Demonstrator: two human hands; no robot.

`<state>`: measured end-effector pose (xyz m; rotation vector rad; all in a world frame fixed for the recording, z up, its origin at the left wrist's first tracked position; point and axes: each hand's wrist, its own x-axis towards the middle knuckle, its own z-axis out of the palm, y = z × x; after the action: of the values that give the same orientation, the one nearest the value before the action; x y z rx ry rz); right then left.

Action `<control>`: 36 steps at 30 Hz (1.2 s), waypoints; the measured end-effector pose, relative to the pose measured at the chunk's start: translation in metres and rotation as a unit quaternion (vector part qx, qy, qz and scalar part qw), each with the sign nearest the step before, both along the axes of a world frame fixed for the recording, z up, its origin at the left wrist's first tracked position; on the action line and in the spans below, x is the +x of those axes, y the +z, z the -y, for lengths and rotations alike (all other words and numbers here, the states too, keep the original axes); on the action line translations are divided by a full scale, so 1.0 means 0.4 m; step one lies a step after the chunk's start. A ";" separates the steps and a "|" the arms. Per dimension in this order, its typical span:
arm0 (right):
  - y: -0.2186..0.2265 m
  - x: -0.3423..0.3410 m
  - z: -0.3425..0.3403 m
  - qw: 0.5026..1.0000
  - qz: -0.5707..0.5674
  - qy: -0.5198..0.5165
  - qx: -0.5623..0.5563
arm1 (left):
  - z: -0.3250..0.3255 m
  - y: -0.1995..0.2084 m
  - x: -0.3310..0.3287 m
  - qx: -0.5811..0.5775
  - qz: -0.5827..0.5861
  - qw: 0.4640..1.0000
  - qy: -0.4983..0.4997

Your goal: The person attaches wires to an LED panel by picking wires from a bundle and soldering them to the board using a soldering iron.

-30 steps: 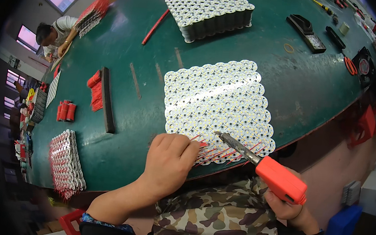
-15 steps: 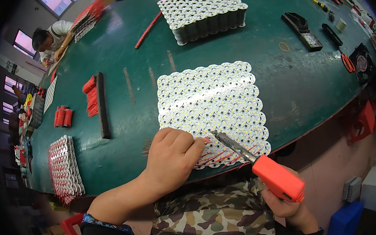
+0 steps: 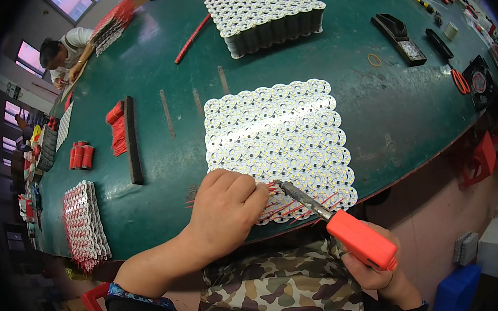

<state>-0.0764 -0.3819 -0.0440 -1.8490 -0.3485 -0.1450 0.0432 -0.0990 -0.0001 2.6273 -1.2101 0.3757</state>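
A white panel of round LED boards (image 3: 277,135) with scalloped edges lies flat on the table before me. Several thin red wires (image 3: 296,209) stick out along its near edge. My left hand (image 3: 226,208) rests on the near left part of the panel, fingers curled and pinching red wires; their tips are mostly hidden. In my right hand (image 3: 370,274) is a soldering iron (image 3: 361,239) with a red-orange handle, gripped from below. Its metal tip meets the panel close to my left fingertips, beside the wire ends.
A tall stack of LED panels (image 3: 266,21) stands at the back of the green table (image 3: 170,42). To the left are a dark bar (image 3: 133,139), red wire bundles (image 3: 81,155) and wired boards (image 3: 86,221). A black soldering stand (image 3: 398,39) sits back right. A co-worker (image 3: 68,51) bends over the far left edge.
The soldering iron has moved slightly left and down, its tip now nearer my left fingertips. My left hand has barely moved. The whole view has shifted a little.
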 end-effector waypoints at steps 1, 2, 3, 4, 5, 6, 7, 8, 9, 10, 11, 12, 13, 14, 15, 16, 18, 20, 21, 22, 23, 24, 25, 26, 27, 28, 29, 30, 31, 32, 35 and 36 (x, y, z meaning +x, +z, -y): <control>0.001 0.001 0.000 1.000 0.000 -0.001 0.000 | 0.000 0.001 0.001 0.003 -0.001 1.000 0.000; 0.001 0.004 -0.001 1.000 0.016 0.002 -0.006 | 0.000 0.001 0.001 0.006 -0.003 1.000 0.000; 0.001 0.006 -0.001 0.999 0.032 0.005 -0.011 | 0.000 0.001 0.000 0.006 -0.002 1.000 0.001; 0.001 0.007 -0.001 0.999 0.033 0.005 -0.011 | 0.000 0.000 0.000 0.007 -0.001 1.000 0.003; 0.001 0.008 -0.001 0.998 0.052 0.008 -0.028 | 0.000 -0.001 -0.001 0.008 0.000 1.000 0.004; 0.003 0.009 0.000 0.996 0.070 0.009 -0.046 | 0.000 0.001 -0.001 0.007 0.001 1.000 0.004; 0.005 0.008 -0.002 0.996 0.071 0.009 -0.047 | 0.000 0.002 -0.001 0.008 0.001 1.000 0.004; 0.010 0.006 -0.006 0.998 0.052 0.003 -0.040 | -0.001 0.003 -0.001 0.009 0.001 1.000 0.003; 0.014 0.007 -0.007 0.999 0.034 -0.001 -0.034 | -0.001 0.002 -0.001 0.008 0.003 1.000 0.005; 0.023 0.009 -0.002 0.999 0.035 0.001 -0.035 | -0.002 0.000 -0.001 0.005 0.004 1.000 0.004; 0.035 0.013 0.005 0.999 0.020 0.007 -0.048 | -0.003 -0.001 -0.001 0.003 0.005 1.000 0.003; 0.044 0.013 0.010 0.998 0.004 0.012 -0.062 | -0.002 0.000 -0.001 0.002 0.006 1.000 0.004; 0.047 0.011 0.008 0.998 0.004 0.013 -0.062 | -0.002 0.000 -0.001 0.007 0.004 1.000 0.004; 0.050 0.007 0.004 0.996 0.032 -0.018 -0.078 | -0.001 0.001 -0.002 0.012 0.001 1.000 0.003; 0.052 0.005 0.001 0.993 0.060 -0.049 -0.094 | -0.001 0.001 -0.002 0.011 0.002 1.000 0.003; 0.052 0.003 0.005 0.992 0.061 -0.050 -0.095 | -0.001 0.000 -0.002 0.010 0.007 1.000 0.003; 0.050 -0.002 0.017 0.995 0.014 -0.012 -0.097 | -0.001 0.002 -0.003 0.011 0.013 1.000 0.001; 0.025 -0.013 0.019 0.996 0.021 -0.018 -0.081 | 0.001 0.005 -0.005 0.028 -0.003 1.000 0.009; 0.015 -0.017 0.019 0.997 0.028 -0.023 -0.066 | 0.000 0.003 -0.006 0.029 -0.003 1.000 0.006; 0.015 -0.017 0.021 0.997 0.028 -0.025 -0.064 | -0.002 -0.002 -0.006 0.009 -0.001 1.000 0.014; 0.017 -0.015 0.024 0.998 0.026 -0.013 -0.063 | -0.002 -0.004 -0.005 -0.012 0.001 1.000 0.022; 0.017 -0.014 0.028 0.998 0.024 0.000 -0.061 | 0.001 -0.002 -0.005 -0.010 0.001 1.000 0.021; 0.010 -0.017 0.030 0.998 0.023 -0.001 -0.060 | 0.005 0.002 -0.006 -0.024 0.004 0.999 0.026; 0.000 -0.021 0.031 0.998 0.036 -0.009 -0.057 | 0.009 0.004 -0.006 -0.037 0.007 0.999 0.031; -0.003 -0.024 0.033 0.997 0.050 -0.017 -0.055 | 0.012 0.005 -0.007 -0.037 0.007 0.999 0.031; -0.002 -0.025 0.034 0.997 0.050 -0.018 -0.055 | 0.014 0.005 -0.009 -0.043 0.015 0.999 0.019; 0.001 -0.026 0.036 0.997 0.047 -0.014 -0.054 | 0.015 0.006 -0.011 -0.049 0.022 0.999 0.008; 0.001 -0.026 0.036 0.998 0.045 -0.009 -0.052 | 0.015 0.003 -0.012 -0.049 0.022 0.999 0.008; 0.000 -0.027 0.036 0.998 0.045 -0.009 -0.052 | 0.014 -0.002 -0.012 -0.044 0.017 0.999 0.004; -0.001 -0.028 0.034 0.998 0.040 -0.008 -0.042 | 0.014 -0.006 -0.012 -0.040 0.012 0.999 -0.001; -0.003 -0.026 0.032 0.998 0.043 -0.004 -0.048 | 0.012 -0.013 -0.014 -0.034 0.007 0.999 -0.002; -0.002 -0.025 0.033 0.997 0.052 -0.001 -0.064 | 0.013 -0.012 -0.014 -0.034 0.007 0.999 -0.003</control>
<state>-0.0865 -0.3950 -0.0449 -1.9718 -0.4377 -0.2251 0.0376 -0.1042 -0.0051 2.5667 -1.1868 0.4267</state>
